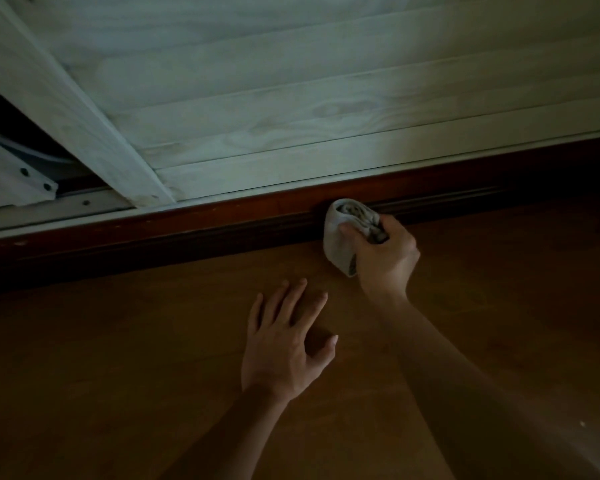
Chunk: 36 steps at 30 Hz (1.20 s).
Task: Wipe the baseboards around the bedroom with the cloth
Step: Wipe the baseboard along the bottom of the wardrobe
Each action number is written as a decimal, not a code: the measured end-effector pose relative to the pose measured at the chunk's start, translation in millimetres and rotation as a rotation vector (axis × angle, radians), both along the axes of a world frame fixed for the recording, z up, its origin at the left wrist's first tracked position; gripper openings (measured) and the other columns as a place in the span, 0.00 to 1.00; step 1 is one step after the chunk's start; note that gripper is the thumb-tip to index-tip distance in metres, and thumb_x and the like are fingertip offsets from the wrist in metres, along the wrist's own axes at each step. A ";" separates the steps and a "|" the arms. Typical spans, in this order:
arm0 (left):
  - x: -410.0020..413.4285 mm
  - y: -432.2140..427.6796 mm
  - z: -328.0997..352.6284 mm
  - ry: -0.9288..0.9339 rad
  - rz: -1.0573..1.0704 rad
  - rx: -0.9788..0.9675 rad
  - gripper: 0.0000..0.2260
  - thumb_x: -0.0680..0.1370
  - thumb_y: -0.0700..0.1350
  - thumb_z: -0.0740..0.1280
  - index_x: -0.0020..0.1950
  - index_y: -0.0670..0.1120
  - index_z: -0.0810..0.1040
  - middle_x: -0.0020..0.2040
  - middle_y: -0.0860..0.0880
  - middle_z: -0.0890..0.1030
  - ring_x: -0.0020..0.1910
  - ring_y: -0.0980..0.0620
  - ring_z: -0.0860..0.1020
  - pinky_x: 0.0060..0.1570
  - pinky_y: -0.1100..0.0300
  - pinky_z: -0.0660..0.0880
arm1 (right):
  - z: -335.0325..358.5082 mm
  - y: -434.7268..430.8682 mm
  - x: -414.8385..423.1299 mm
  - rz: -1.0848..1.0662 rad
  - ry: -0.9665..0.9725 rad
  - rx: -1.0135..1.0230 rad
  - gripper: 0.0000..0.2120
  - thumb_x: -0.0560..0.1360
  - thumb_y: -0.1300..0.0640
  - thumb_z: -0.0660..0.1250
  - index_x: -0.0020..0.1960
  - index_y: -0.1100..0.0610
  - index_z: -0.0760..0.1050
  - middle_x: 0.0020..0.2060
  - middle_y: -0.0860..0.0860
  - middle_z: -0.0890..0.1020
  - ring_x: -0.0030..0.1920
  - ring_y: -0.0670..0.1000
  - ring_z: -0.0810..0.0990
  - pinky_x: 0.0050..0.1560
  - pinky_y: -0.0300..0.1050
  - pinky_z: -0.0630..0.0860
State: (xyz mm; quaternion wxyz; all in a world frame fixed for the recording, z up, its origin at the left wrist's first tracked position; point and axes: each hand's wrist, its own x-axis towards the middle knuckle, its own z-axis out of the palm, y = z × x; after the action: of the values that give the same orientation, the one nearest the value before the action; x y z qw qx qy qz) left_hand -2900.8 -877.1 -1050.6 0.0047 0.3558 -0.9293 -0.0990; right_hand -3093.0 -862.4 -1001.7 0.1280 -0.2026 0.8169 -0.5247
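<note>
- Brown wooden floor [118,375] nearest, dim all over.
- Flat on it, left hand [284,351], fingers spread, holding nothing.
- Further out, right hand [385,261] curled tight round a bunched grey-white cloth [340,230].
- Cloth pressed against the dark red-brown baseboard [187,230], lower end hanging over the floor.
- Beyond, pale wood panelling [291,98] rising above; white bracket [25,181] with screw holes far left.

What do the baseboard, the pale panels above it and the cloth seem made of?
Baseboard: likely wood or wood-look trim, dark reddish, smooth with a faint sheen. Pale panels: whitewashed wood, judging by visible grain and knots. Cloth: soft pale fabric, since it bunches into folds.
</note>
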 end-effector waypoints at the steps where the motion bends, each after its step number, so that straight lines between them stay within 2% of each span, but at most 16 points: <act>1: 0.0 0.3 0.1 0.004 0.001 0.000 0.29 0.78 0.70 0.55 0.78 0.63 0.64 0.81 0.53 0.62 0.80 0.48 0.58 0.77 0.40 0.55 | 0.7 3.5 -6.3 -0.013 0.010 0.004 0.17 0.73 0.46 0.76 0.56 0.54 0.80 0.47 0.44 0.81 0.45 0.40 0.78 0.39 0.21 0.71; 7: 0.4 -0.1 -1.2 -0.007 -0.002 -0.010 0.29 0.78 0.71 0.54 0.78 0.63 0.63 0.81 0.53 0.61 0.80 0.49 0.57 0.78 0.41 0.54 | 3.9 24.0 -41.0 -0.105 0.033 0.032 0.16 0.72 0.47 0.76 0.55 0.55 0.81 0.46 0.45 0.82 0.47 0.44 0.80 0.40 0.27 0.71; 11: 0.6 -1.0 -0.9 -0.013 -0.006 -0.019 0.30 0.78 0.71 0.53 0.78 0.63 0.64 0.81 0.53 0.61 0.80 0.48 0.58 0.77 0.40 0.55 | 5.7 35.8 -61.9 -0.177 0.049 0.042 0.16 0.73 0.47 0.76 0.54 0.56 0.80 0.47 0.45 0.80 0.47 0.44 0.78 0.39 0.26 0.69; 14: 0.2 -1.1 -1.6 -0.020 -0.011 -0.021 0.30 0.78 0.71 0.52 0.78 0.62 0.64 0.81 0.52 0.61 0.80 0.48 0.57 0.77 0.40 0.55 | 5.3 43.3 -74.8 -0.235 0.055 0.034 0.17 0.74 0.48 0.76 0.56 0.58 0.79 0.48 0.45 0.78 0.50 0.45 0.77 0.46 0.35 0.73; 15: 0.3 -1.1 -2.1 -0.019 -0.012 -0.020 0.30 0.79 0.71 0.52 0.78 0.62 0.64 0.81 0.52 0.61 0.80 0.48 0.57 0.77 0.40 0.54 | 4.8 45.3 -78.1 -0.252 0.059 0.039 0.17 0.74 0.48 0.75 0.56 0.58 0.79 0.49 0.45 0.78 0.50 0.44 0.77 0.46 0.35 0.73; 18: 0.3 -1.1 -2.8 -0.024 -0.016 -0.022 0.30 0.79 0.71 0.52 0.78 0.62 0.63 0.81 0.52 0.60 0.81 0.48 0.57 0.78 0.40 0.54 | 3.1 49.6 -85.8 -0.298 0.061 0.037 0.17 0.75 0.49 0.75 0.56 0.60 0.78 0.49 0.47 0.78 0.50 0.45 0.77 0.38 0.24 0.68; 20: 0.3 -1.1 -2.7 -0.024 -0.014 -0.024 0.30 0.78 0.71 0.52 0.79 0.62 0.63 0.81 0.52 0.60 0.80 0.48 0.57 0.77 0.40 0.54 | 1.7 48.9 -86.4 -0.350 0.056 0.018 0.16 0.75 0.51 0.74 0.55 0.61 0.77 0.49 0.47 0.78 0.49 0.45 0.77 0.37 0.20 0.67; 23: 0.1 -0.8 -2.6 -0.032 -0.013 -0.022 0.30 0.78 0.71 0.52 0.79 0.62 0.63 0.81 0.52 0.60 0.80 0.48 0.57 0.77 0.39 0.55 | -2.2 39.0 -71.6 -0.414 0.006 -0.029 0.11 0.76 0.52 0.73 0.49 0.58 0.75 0.44 0.46 0.78 0.43 0.44 0.77 0.38 0.23 0.71; 25: -0.5 -0.5 -2.3 -0.038 -0.005 -0.018 0.30 0.78 0.71 0.52 0.79 0.62 0.63 0.81 0.52 0.60 0.80 0.48 0.57 0.77 0.39 0.55 | -6.4 31.3 -56.8 -0.398 -0.009 -0.054 0.12 0.76 0.51 0.74 0.47 0.57 0.74 0.40 0.44 0.77 0.39 0.41 0.76 0.34 0.22 0.71; 28: -1.4 -0.9 -2.5 -0.040 -0.004 -0.022 0.30 0.78 0.72 0.51 0.78 0.63 0.63 0.81 0.52 0.60 0.80 0.48 0.57 0.77 0.39 0.56 | -8.5 30.3 -51.4 -0.333 -0.002 -0.031 0.14 0.74 0.50 0.75 0.47 0.57 0.74 0.39 0.43 0.77 0.38 0.38 0.76 0.33 0.22 0.70; 30: -0.9 -1.4 -2.7 -0.034 -0.010 -0.025 0.30 0.78 0.72 0.50 0.78 0.63 0.63 0.81 0.52 0.60 0.80 0.48 0.58 0.77 0.39 0.56 | -8.9 34.7 -60.8 -0.372 -0.001 -0.017 0.14 0.74 0.50 0.76 0.47 0.57 0.75 0.40 0.45 0.78 0.39 0.40 0.76 0.36 0.25 0.73; 33: -0.1 -1.6 -2.7 -0.040 -0.013 -0.023 0.31 0.79 0.72 0.47 0.79 0.63 0.61 0.82 0.52 0.59 0.81 0.48 0.56 0.78 0.40 0.54 | -6.4 34.5 -63.6 -0.423 -0.010 -0.042 0.13 0.74 0.49 0.75 0.47 0.56 0.75 0.39 0.41 0.77 0.39 0.38 0.77 0.41 0.33 0.77; 36: -0.2 -0.9 -2.0 -0.023 -0.008 -0.012 0.30 0.78 0.72 0.50 0.79 0.63 0.62 0.81 0.52 0.60 0.81 0.48 0.57 0.77 0.40 0.54 | -5.2 28.9 -45.5 -0.293 0.013 -0.033 0.13 0.74 0.51 0.76 0.46 0.58 0.74 0.37 0.41 0.75 0.36 0.37 0.75 0.34 0.27 0.72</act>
State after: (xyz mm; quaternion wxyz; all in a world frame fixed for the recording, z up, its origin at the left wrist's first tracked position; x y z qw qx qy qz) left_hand -2901.0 -877.9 -1052.6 -0.0041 0.3531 -0.9313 -0.0894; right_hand -3138.5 -833.5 -1007.0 0.0414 -0.0865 0.8298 -0.5497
